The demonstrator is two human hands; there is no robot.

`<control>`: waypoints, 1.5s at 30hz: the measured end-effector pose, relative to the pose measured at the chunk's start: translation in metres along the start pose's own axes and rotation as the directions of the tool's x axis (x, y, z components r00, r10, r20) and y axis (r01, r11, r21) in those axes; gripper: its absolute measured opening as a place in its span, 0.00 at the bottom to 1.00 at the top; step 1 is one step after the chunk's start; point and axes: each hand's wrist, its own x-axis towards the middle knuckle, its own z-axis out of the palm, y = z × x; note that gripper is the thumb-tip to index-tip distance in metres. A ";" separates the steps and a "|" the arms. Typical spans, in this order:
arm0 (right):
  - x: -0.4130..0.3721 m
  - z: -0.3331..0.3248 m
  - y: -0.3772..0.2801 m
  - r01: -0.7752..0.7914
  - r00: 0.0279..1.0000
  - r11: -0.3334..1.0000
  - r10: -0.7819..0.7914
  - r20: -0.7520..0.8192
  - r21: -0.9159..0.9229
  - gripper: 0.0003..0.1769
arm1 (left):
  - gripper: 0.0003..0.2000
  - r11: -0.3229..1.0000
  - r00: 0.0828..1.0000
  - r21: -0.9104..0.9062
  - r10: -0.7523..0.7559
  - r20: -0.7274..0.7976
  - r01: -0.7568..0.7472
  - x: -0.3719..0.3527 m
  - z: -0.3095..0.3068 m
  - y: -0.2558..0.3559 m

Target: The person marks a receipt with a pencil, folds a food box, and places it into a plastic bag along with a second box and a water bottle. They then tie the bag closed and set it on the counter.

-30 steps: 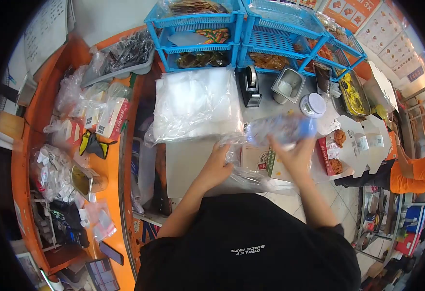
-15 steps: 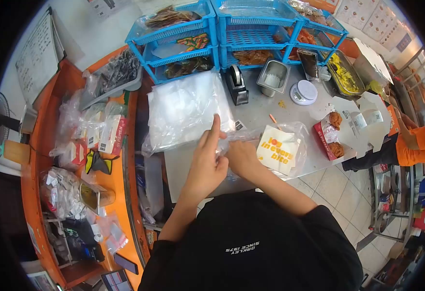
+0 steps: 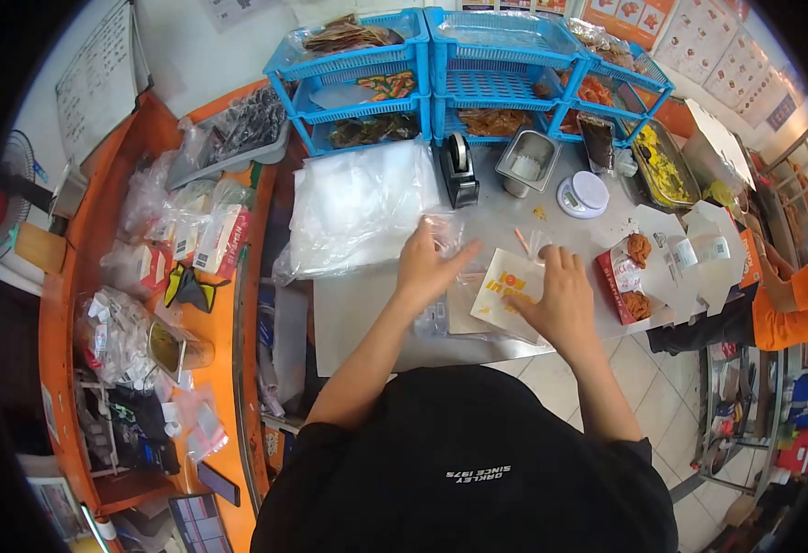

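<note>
My left hand (image 3: 425,269) is above the steel table, thumb spread away from the fingers. Its fingertips touch a loose edge of clear plastic (image 3: 444,232). My right hand (image 3: 561,300) grips a flat white paper packet (image 3: 491,297) with yellow and orange lettering, its thumb across the printed face. The packet lies tilted over a clear plastic bag (image 3: 433,320); a brownish sheet shows beneath it. Whether anything is inside the packet cannot be seen. Behind my left hand sits a stack of clear plastic bags (image 3: 363,207).
A tape dispenser (image 3: 460,175), metal container (image 3: 527,161) and round white scale (image 3: 584,194) stand behind. Blue tiered trays (image 3: 496,64) line the back. An open box of fried chicken (image 3: 618,284) is at right, near a person in orange (image 3: 789,309).
My left hand's pointing finger has lowered and its thumb has spread. My right hand moved right from the plastic onto the paper packet, which has turned and shifted left. The camera view shifted slightly.
</note>
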 end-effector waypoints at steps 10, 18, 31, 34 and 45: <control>0.023 -0.042 0.039 -0.411 0.852 -0.206 0.260 0.455 0.888 0.10 | 0.06 0.657 1.000 -0.754 0.001 -0.015 -0.012 -0.040 -0.085 0.036; 0.039 -0.126 0.006 -0.142 0.990 0.456 0.055 0.132 0.878 0.07 | 0.07 0.868 0.945 -0.372 0.301 -0.132 -0.328 -0.067 -0.138 0.098; 0.044 -0.058 -0.061 -0.005 0.800 0.578 -0.487 0.350 0.816 0.14 | 0.10 0.635 0.641 0.120 0.720 0.267 -0.763 -0.062 -0.120 0.107; 0.048 -0.029 -0.066 0.029 0.782 0.658 -0.483 0.393 0.752 0.09 | 0.15 0.799 0.796 0.017 0.597 0.099 -0.601 -0.077 -0.164 0.104; 0.063 -0.034 -0.068 -0.104 0.743 0.661 -0.445 0.500 0.743 0.06 | 0.56 0.736 0.727 -0.305 0.666 0.167 -0.604 -0.049 -0.106 0.030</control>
